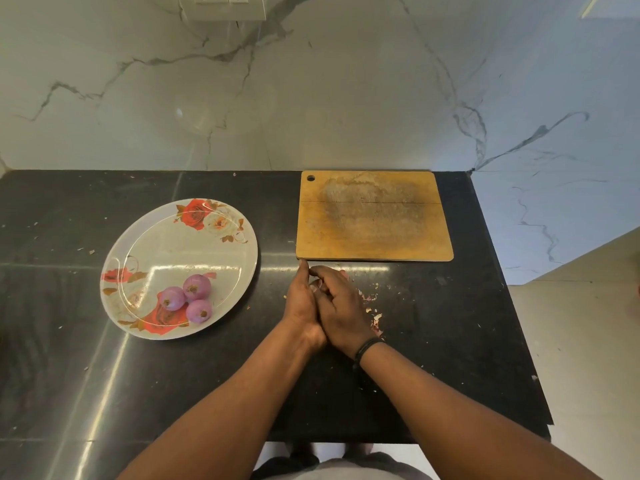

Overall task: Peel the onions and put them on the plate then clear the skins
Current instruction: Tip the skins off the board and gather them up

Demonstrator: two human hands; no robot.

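Left hand (302, 303) and right hand (341, 306) cupped together over skin scraps (372, 308), grip unclear; 3 peeled onions (188, 297) on floral plate (180, 244).

A worn wooden cutting board (374, 216) lies on the black counter (104, 375), against the marble wall (311, 98).

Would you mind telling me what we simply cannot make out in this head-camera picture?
- Whatever the left hand and right hand enclose: the overlapping fingers hide it, so skins or nothing, unclear.
- Each hand's grip: not readable, since they cover each other.
- Onion skins under the right wrist: partly hidden.
- Undersides of the three peeled onions on the plate: unseen from above.
- Wall socket: cut off by the top edge.
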